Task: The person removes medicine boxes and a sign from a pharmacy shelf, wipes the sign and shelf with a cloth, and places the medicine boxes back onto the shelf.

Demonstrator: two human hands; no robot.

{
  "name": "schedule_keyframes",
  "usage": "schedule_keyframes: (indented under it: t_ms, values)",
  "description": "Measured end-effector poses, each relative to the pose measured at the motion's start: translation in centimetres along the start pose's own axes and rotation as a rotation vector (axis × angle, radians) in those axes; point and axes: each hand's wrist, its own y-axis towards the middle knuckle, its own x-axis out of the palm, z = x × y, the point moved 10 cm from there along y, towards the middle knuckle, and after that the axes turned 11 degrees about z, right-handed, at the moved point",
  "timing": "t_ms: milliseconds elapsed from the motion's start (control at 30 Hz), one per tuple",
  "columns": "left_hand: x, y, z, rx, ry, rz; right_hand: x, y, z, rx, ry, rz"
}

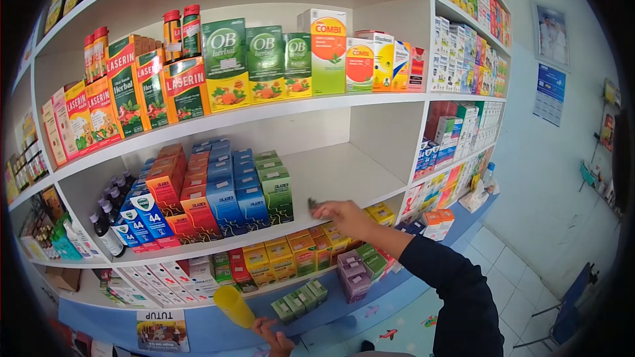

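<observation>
My right hand point(340, 217) reaches over the front of the middle shelf point(344, 168), its fingers pinched on a small dark grey thing point(312, 204) too small to make out. To its left stands a green box point(274, 192) at the end of rows of blue Siladex boxes point(229, 201). Low in the view, my left hand point(274, 337) is partly cut off by the edge. Its fingers meet the lower end of a tilted yellow cylinder point(233, 305), which looks like a cup, and appear to hold it.
Above are Laserin boxes point(185, 86), OB Herbal boxes point(225, 59) and Combi boxes point(329, 53). Yellow boxes point(281, 258) line the shelf below. On the blue counter point(264, 301) sit small green boxes point(301, 301) and purple boxes point(353, 277). A chair point(562, 311) stands at right.
</observation>
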Motion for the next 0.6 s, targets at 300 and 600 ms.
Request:
schedule_keyframes:
  t_ms: [300, 600]
  values:
    - [3.7, 7.4, 13.1, -0.077, -0.287, -0.159, 1.1, -6.3, 0.5, 0.453, 0.493, -0.232]
    - [18.4, 5.0, 17.2, -1.128, -0.781, -0.285, -4.4, -19.7, 6.8, 1.035, 1.146, -0.017]
